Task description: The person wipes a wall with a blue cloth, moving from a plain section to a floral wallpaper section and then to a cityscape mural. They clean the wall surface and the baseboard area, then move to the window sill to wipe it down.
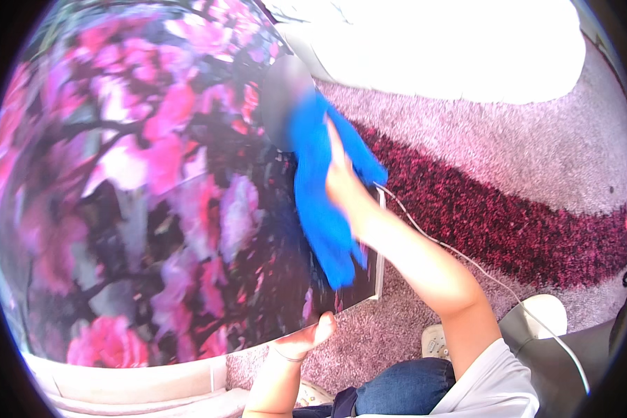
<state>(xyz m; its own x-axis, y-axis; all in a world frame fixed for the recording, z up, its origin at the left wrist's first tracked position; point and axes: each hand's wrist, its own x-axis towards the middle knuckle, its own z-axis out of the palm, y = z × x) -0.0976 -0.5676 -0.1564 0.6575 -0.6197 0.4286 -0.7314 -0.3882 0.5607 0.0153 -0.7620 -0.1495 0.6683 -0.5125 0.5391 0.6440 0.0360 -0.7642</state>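
A large panel (188, 209) printed with pink and purple flowers on a dark ground fills the left half of the view. My right hand (340, 175) is on a bright blue cloth (318, 219), holding it against the panel near the right side. The hand and upper cloth are blurred. One end of the cloth hangs past the panel's side. At the near edge, my left hand (311, 334) grips the panel, with its thumb visible and the other fingers hidden. A grey, blurred oval patch (282, 104) covers part of the panel by the cloth; I cannot tell what it is.
A pink shaggy rug (527, 146) with a dark red band (465, 209) lies to the right. A thin white cable (475, 264) crosses it. Overexposed white furniture (449, 47) stands at the top. Light clogs (433, 339) and a denim-covered knee (407, 386) are below.
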